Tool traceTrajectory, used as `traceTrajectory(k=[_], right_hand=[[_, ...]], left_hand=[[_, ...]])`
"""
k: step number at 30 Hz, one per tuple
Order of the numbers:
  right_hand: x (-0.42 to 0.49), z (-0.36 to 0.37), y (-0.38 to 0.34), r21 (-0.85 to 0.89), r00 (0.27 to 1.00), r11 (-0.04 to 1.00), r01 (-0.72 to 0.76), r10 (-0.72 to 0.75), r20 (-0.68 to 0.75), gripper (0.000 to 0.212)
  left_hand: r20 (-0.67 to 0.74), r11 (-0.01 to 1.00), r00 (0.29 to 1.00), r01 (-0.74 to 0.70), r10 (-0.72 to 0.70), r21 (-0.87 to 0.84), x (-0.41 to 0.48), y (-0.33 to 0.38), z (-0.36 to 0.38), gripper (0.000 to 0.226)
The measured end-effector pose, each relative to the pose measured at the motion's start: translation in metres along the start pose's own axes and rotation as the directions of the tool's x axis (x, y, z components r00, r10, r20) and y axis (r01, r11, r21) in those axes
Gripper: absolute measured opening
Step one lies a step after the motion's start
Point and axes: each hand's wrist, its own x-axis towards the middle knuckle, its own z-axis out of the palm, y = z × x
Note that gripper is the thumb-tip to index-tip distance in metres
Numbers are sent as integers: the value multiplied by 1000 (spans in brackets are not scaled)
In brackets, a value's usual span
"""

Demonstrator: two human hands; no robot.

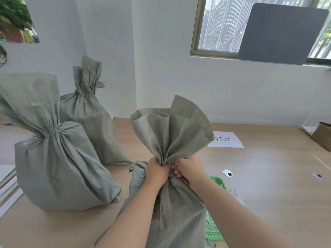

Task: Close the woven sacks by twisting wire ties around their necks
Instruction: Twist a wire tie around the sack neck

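Note:
A grey-green woven sack (172, 212) stands upright on the wooden table right in front of me. Its mouth fans out above a gathered neck. My left hand (156, 171) grips the neck from the left, fingers curled round the bunched fabric. My right hand (188, 169) holds the same neck from the right, fingertips pressed in against the left hand. No wire tie shows between the fingers. Two more sacks stand to the left with cinched necks: a large one (59, 167) near me and a smaller one (89, 119) behind it.
A green plastic basket (216, 183) with pale strands in it sits behind the held sack on the right. A white paper sign (225, 139) lies farther back. A brown box (322, 138) is at the right edge. Round grommets (227, 173) dot the tabletop.

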Motion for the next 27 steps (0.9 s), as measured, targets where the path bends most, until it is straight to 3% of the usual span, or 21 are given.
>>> traceTrajectory(k=[6, 9, 11, 13, 15, 17, 19, 20, 22, 25, 27], right_hand=[[0, 2, 10, -35, 994, 997, 65, -68, -84, 15], [-2, 3, 15, -131, 990, 987, 97, -109, -87, 16], [-6, 3, 16, -223, 983, 965, 136, -159, -88, 20], [-10, 3, 16, -327, 975, 930, 169, -207, -85, 30], [-10, 2, 21, -419, 969, 893, 163, -225, -102, 43], [-9, 4, 28, -493, 990, 866, 89, -131, -53, 45], [-13, 5, 26, -527, 997, 848, 52, -13, 77, 40], [-15, 5, 22, -580, 992, 809, 93, -25, 124, 39], [-18, 5, 18, -653, 981, 743, 150, -26, 195, 39], [-22, 4, 21, -693, 946, 676, 251, -19, 325, 39], [-26, 3, 17, -686, 945, 689, 234, 5, 327, 39]], left_hand=[[-22, 976, 999, 36, -41, -217, -19, 16, -7, 19], [-22, 952, 998, 53, -63, -303, -24, 19, -9, 21], [-58, 953, 998, -10, -8, -304, -26, 17, -9, 15], [-139, 964, 980, -171, 145, -202, -26, 13, -6, 12], [-229, 935, 907, -350, 353, 56, -23, 8, -2, 22], [-244, 800, 787, -455, 567, 393, -23, 5, -2, 22], [-134, 629, 688, -544, 713, 556, -22, 8, -9, 14], [-65, 565, 661, -580, 747, 587, -19, 8, -13, 7], [71, 467, 651, -611, 755, 638, -15, 12, -23, 14], [320, 383, 678, -672, 662, 633, -8, 22, -34, 20], [453, 395, 751, -647, 481, 652, -7, 32, -39, 23]])
